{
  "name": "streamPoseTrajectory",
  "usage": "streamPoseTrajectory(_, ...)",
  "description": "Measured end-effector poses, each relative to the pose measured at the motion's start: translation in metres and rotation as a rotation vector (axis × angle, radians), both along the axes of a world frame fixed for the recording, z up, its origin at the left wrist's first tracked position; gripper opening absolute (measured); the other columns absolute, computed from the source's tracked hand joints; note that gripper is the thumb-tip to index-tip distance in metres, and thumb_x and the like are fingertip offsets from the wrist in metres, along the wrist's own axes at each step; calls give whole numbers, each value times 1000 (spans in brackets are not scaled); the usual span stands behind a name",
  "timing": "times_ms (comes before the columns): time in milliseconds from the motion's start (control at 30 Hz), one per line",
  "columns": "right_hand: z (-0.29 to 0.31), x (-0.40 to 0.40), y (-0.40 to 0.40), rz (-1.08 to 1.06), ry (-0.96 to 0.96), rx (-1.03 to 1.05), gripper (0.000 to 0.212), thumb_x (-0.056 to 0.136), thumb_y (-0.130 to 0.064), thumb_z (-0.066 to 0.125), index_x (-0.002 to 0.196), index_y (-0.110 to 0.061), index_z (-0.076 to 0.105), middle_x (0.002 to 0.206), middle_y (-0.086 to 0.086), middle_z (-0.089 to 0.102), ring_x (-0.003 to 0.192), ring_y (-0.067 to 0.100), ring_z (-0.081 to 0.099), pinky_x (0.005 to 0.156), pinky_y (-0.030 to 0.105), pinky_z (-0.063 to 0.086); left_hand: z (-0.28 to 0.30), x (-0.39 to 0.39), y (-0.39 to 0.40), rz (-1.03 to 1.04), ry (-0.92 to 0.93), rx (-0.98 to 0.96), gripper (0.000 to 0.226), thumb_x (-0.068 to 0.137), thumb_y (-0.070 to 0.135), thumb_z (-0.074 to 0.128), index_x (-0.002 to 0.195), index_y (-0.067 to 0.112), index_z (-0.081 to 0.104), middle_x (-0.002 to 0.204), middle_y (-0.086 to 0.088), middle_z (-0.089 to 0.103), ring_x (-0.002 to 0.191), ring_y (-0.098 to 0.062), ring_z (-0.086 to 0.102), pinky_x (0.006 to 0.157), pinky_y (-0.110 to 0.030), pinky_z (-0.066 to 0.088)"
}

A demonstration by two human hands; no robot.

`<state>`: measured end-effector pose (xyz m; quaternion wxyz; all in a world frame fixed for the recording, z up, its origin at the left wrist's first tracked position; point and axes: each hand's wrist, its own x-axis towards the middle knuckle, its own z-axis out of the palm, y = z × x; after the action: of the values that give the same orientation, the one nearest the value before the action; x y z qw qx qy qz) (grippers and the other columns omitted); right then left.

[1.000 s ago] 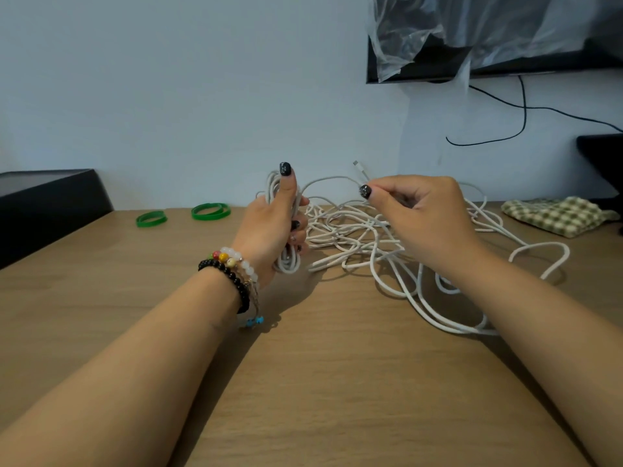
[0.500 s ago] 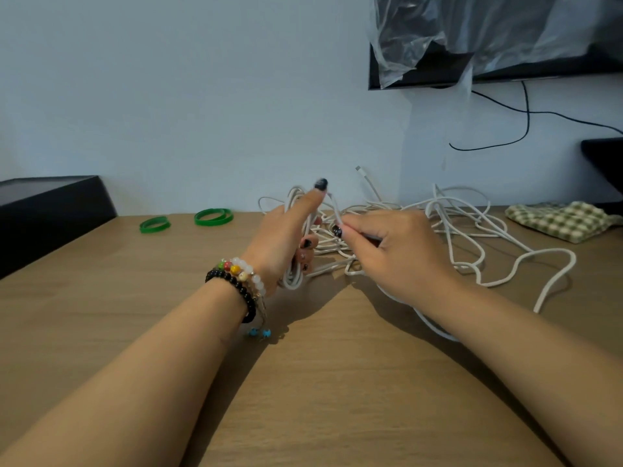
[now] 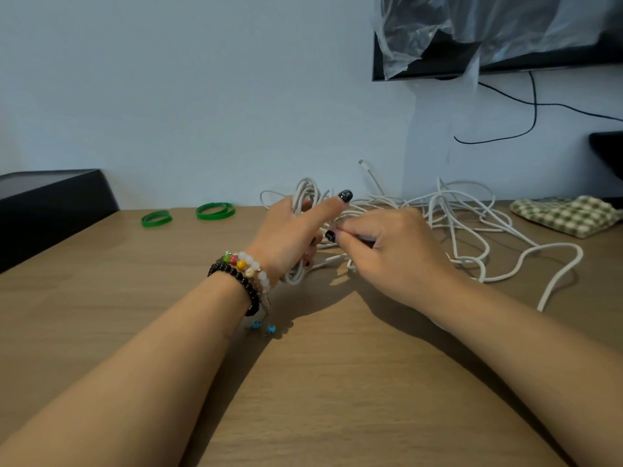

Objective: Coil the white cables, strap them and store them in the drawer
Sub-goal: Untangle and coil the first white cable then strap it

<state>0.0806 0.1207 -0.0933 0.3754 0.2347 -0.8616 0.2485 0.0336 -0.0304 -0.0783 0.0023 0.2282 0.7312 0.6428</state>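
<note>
Wooden bench (image 3: 303, 382): left hand (image 3: 290, 237) grips the coil (image 3: 305, 197); right hand (image 3: 387, 251) pinches loose cable (image 3: 472, 230) beside it, best fed in even loops.

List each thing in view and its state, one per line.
Left hand: grips the cable coil.
Right hand: pinches a strand beside the coil.
Cable coil: partly wound, upright, unstrapped.
Loose cables: tangled on the table.
Green bands: lying unused on the table.
Checked cloth: crumpled.
</note>
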Motion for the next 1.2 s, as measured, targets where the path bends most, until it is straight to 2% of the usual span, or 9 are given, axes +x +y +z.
streamPoseTrajectory(100, 1, 1, -2, 6, -27, -13, 25, 91, -24, 58, 70, -18, 71, 57, -10, 59, 54, 10, 54, 53, 28, 41, -1, 1, 2, 24, 33, -27, 30, 90, 38, 61, 79, 13, 48, 53, 1, 38, 41, -13, 34, 43, -25, 31)
streamPoseTrajectory(200, 2, 3, -4, 9, -67, -61, 19, 92, -26, 60, 87, -18, 77, 64, -12, 66, 61, 6, 59, 55, 28, 44, -1, 3, 4, 49, 29, -22, 32, 94, 39, 55, 73, 17, 45, 55, 0, 39, 43, -13, 35, 45, -25, 32)
streamPoseTrajectory(267, 2, 5, -5, 14, -99, -82, 17, 93, -26, 60, 91, -20, 76, 57, -21, 59, 60, 2, 56, 55, 20, 39, 0, 4, 4, 72, 39, -10, 34, 95, 43, 51, 76, 15, 48, 59, -4, 40, 47, -17, 37, 46, -27, 34)
streamPoseTrajectory(400, 2, 6, -5, 84, -177, -71, 32, 97, -21, 53, 68, -13, 65, 56, -3, 58, 55, 14, 51, 53, 23, 34, 5, 2, 3, 124, -25, 96, 36, 97, 44, 42, 89, 10, 52, 57, -2, 41, 48, -16, 36, 45, -24, 33)
streamPoseTrajectory(600, 3, 7, -4, 95, -215, -155, 38, 97, -17, 54, 59, -15, 56, 49, -8, 44, 51, 11, 42, 50, 20, 27, 9, -3, -2, 156, -210, 405, 40, 98, 47, 41, 85, 11, 51, 49, 6, 36, 38, -9, 32, 45, -21, 32)
streamPoseTrajectory(833, 1, 8, -4, 97, -240, -105, 32, 96, -19, 54, 73, -4, 70, 54, 2, 56, 58, 19, 49, 51, 26, 31, 3, -1, -1, 145, -73, 319, 41, 93, 52, 51, 80, 13, 50, 55, 4, 42, 43, -10, 39, 45, -23, 38)
streamPoseTrajectory(967, 2, 10, -9, 111, -214, -46, 37, 95, -22, 53, 59, -25, 57, 50, -9, 49, 51, 15, 46, 50, 27, 31, 4, 0, 1, 251, 91, 205, 42, 93, 49, 54, 68, 16, 45, 48, 6, 43, 38, -8, 39, 41, -19, 38)
streamPoseTrajectory(1067, 5, 12, -15, 138, -190, -19, 38, 94, -25, 49, 59, -38, 46, 51, -14, 44, 53, 11, 46, 52, 23, 28, 4, -2, 2, 313, 205, 121, 47, 98, 49, 43, 74, 10, 54, 57, 1, 56, 41, -5, 48, 43, -15, 41)
streamPoseTrajectory(1200, 2, 11, -16, 165, -185, -8, 34, 93, -30, 46, 67, -18, 64, 55, -5, 54, 53, 14, 48, 52, 33, 36, 1, -2, 3, 217, 95, 150, 50, 100, 48, 37, 77, 9, 58, 61, -1, 60, 49, -9, 54, 49, -16, 46)
